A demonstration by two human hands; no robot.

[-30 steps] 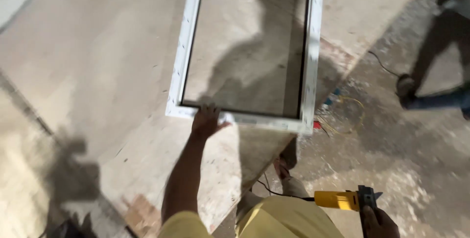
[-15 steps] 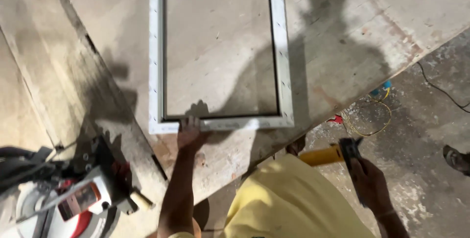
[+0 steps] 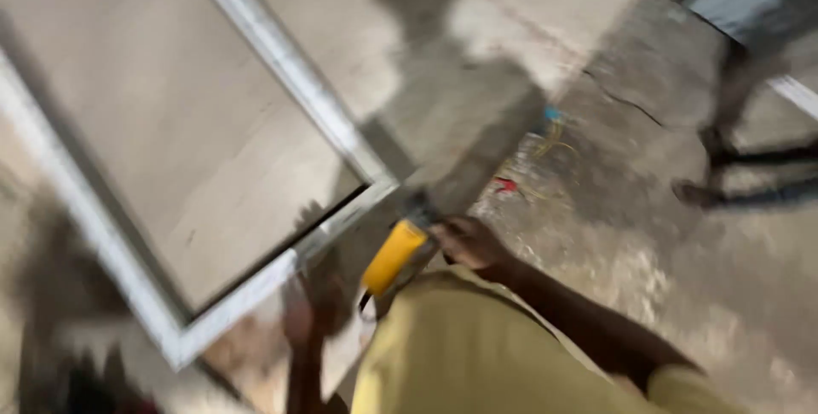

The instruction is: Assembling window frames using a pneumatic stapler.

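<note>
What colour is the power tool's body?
Yellow: the power tool in the right hand, head view, though blurred.

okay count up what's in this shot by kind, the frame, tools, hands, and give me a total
White window frame: 1
Yellow power tool: 1, in the right hand
Hands: 2, with the left hand by the frame's near rail
Total: 4

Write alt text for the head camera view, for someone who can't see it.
A blurred downward view: the right hand grips a yellow power tool at the corner of a white rectangular frame lying flat, while the left hand rests by the frame's near edge.
</note>
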